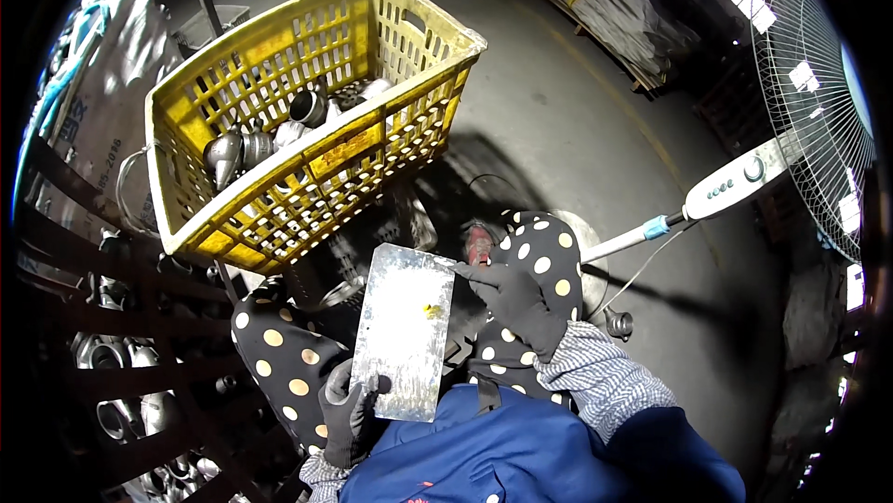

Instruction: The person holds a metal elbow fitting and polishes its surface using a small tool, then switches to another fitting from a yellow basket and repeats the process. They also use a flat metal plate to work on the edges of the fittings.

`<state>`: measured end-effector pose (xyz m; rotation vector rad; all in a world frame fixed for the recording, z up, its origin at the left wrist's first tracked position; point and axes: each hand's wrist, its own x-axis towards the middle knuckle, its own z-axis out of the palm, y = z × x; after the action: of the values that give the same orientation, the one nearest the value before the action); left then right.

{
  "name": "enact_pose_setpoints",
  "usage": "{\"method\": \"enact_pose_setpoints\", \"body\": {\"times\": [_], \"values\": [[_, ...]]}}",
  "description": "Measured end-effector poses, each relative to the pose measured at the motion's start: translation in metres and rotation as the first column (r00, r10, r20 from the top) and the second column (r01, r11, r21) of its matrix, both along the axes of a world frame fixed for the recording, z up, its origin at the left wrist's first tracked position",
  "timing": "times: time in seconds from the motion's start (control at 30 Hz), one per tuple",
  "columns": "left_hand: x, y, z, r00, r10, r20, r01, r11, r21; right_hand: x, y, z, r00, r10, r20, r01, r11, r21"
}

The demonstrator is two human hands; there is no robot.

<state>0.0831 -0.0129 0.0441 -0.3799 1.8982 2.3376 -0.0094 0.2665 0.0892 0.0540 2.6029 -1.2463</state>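
Note:
A flat rectangular metal plate (406, 340), grey and shiny with a small yellow mark, is tilted over my lap. My left hand (346, 415), in a dark glove, grips its lower left edge with the thumb on top. The dark-gloved right hand (521, 306) has its fingers drawn together at the upper right corner of the plate. Beyond the plate stands a yellow slotted plastic crate (326, 160), holding several grey metal pipe fittings (244, 149).
On the right stands a fan (809, 103) with a white post and a trailing cord. A loose metal fitting (619, 323) lies on the floor. At left, a slatted bin (139, 377) holds many metal fittings. Wrapped goods (619, 14) rest on a pallet at the back.

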Motion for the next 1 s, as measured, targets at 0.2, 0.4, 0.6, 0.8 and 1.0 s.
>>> {"method": "enact_pose_setpoints", "body": {"times": [0.2, 0.4, 0.6, 0.8, 1.0], "values": [[-0.003, 0.002, 0.004, 0.998, 0.0, 0.058, -0.001, 1.0, 0.022, 0.016, 0.0, -0.014, 0.994, 0.072, -0.08, -0.075, 0.997, -0.036], [0.0, -0.003, -0.003, 0.999, -0.007, 0.048, 0.007, 1.0, -0.003, 0.012, -0.009, -0.009, 0.99, 0.085, -0.108, -0.08, 0.996, 0.051], [-0.002, 0.003, 0.007, 0.996, -0.01, 0.086, 0.009, 1.0, 0.007, -0.012, -0.012, -0.008, 0.993, 0.033, -0.113, -0.015, 0.988, 0.153], [-0.007, 0.008, 0.016, 0.991, 0.0, 0.134, -0.009, 0.998, 0.067, -0.009, -0.017, -0.005, 0.98, 0.146, -0.136, -0.115, 0.97, 0.215], [-0.006, 0.005, 0.002, 0.997, 0.033, 0.068, -0.037, 0.998, 0.051, -0.001, -0.021, -0.009, 0.956, 0.22, -0.193, -0.199, 0.973, 0.12]]}}
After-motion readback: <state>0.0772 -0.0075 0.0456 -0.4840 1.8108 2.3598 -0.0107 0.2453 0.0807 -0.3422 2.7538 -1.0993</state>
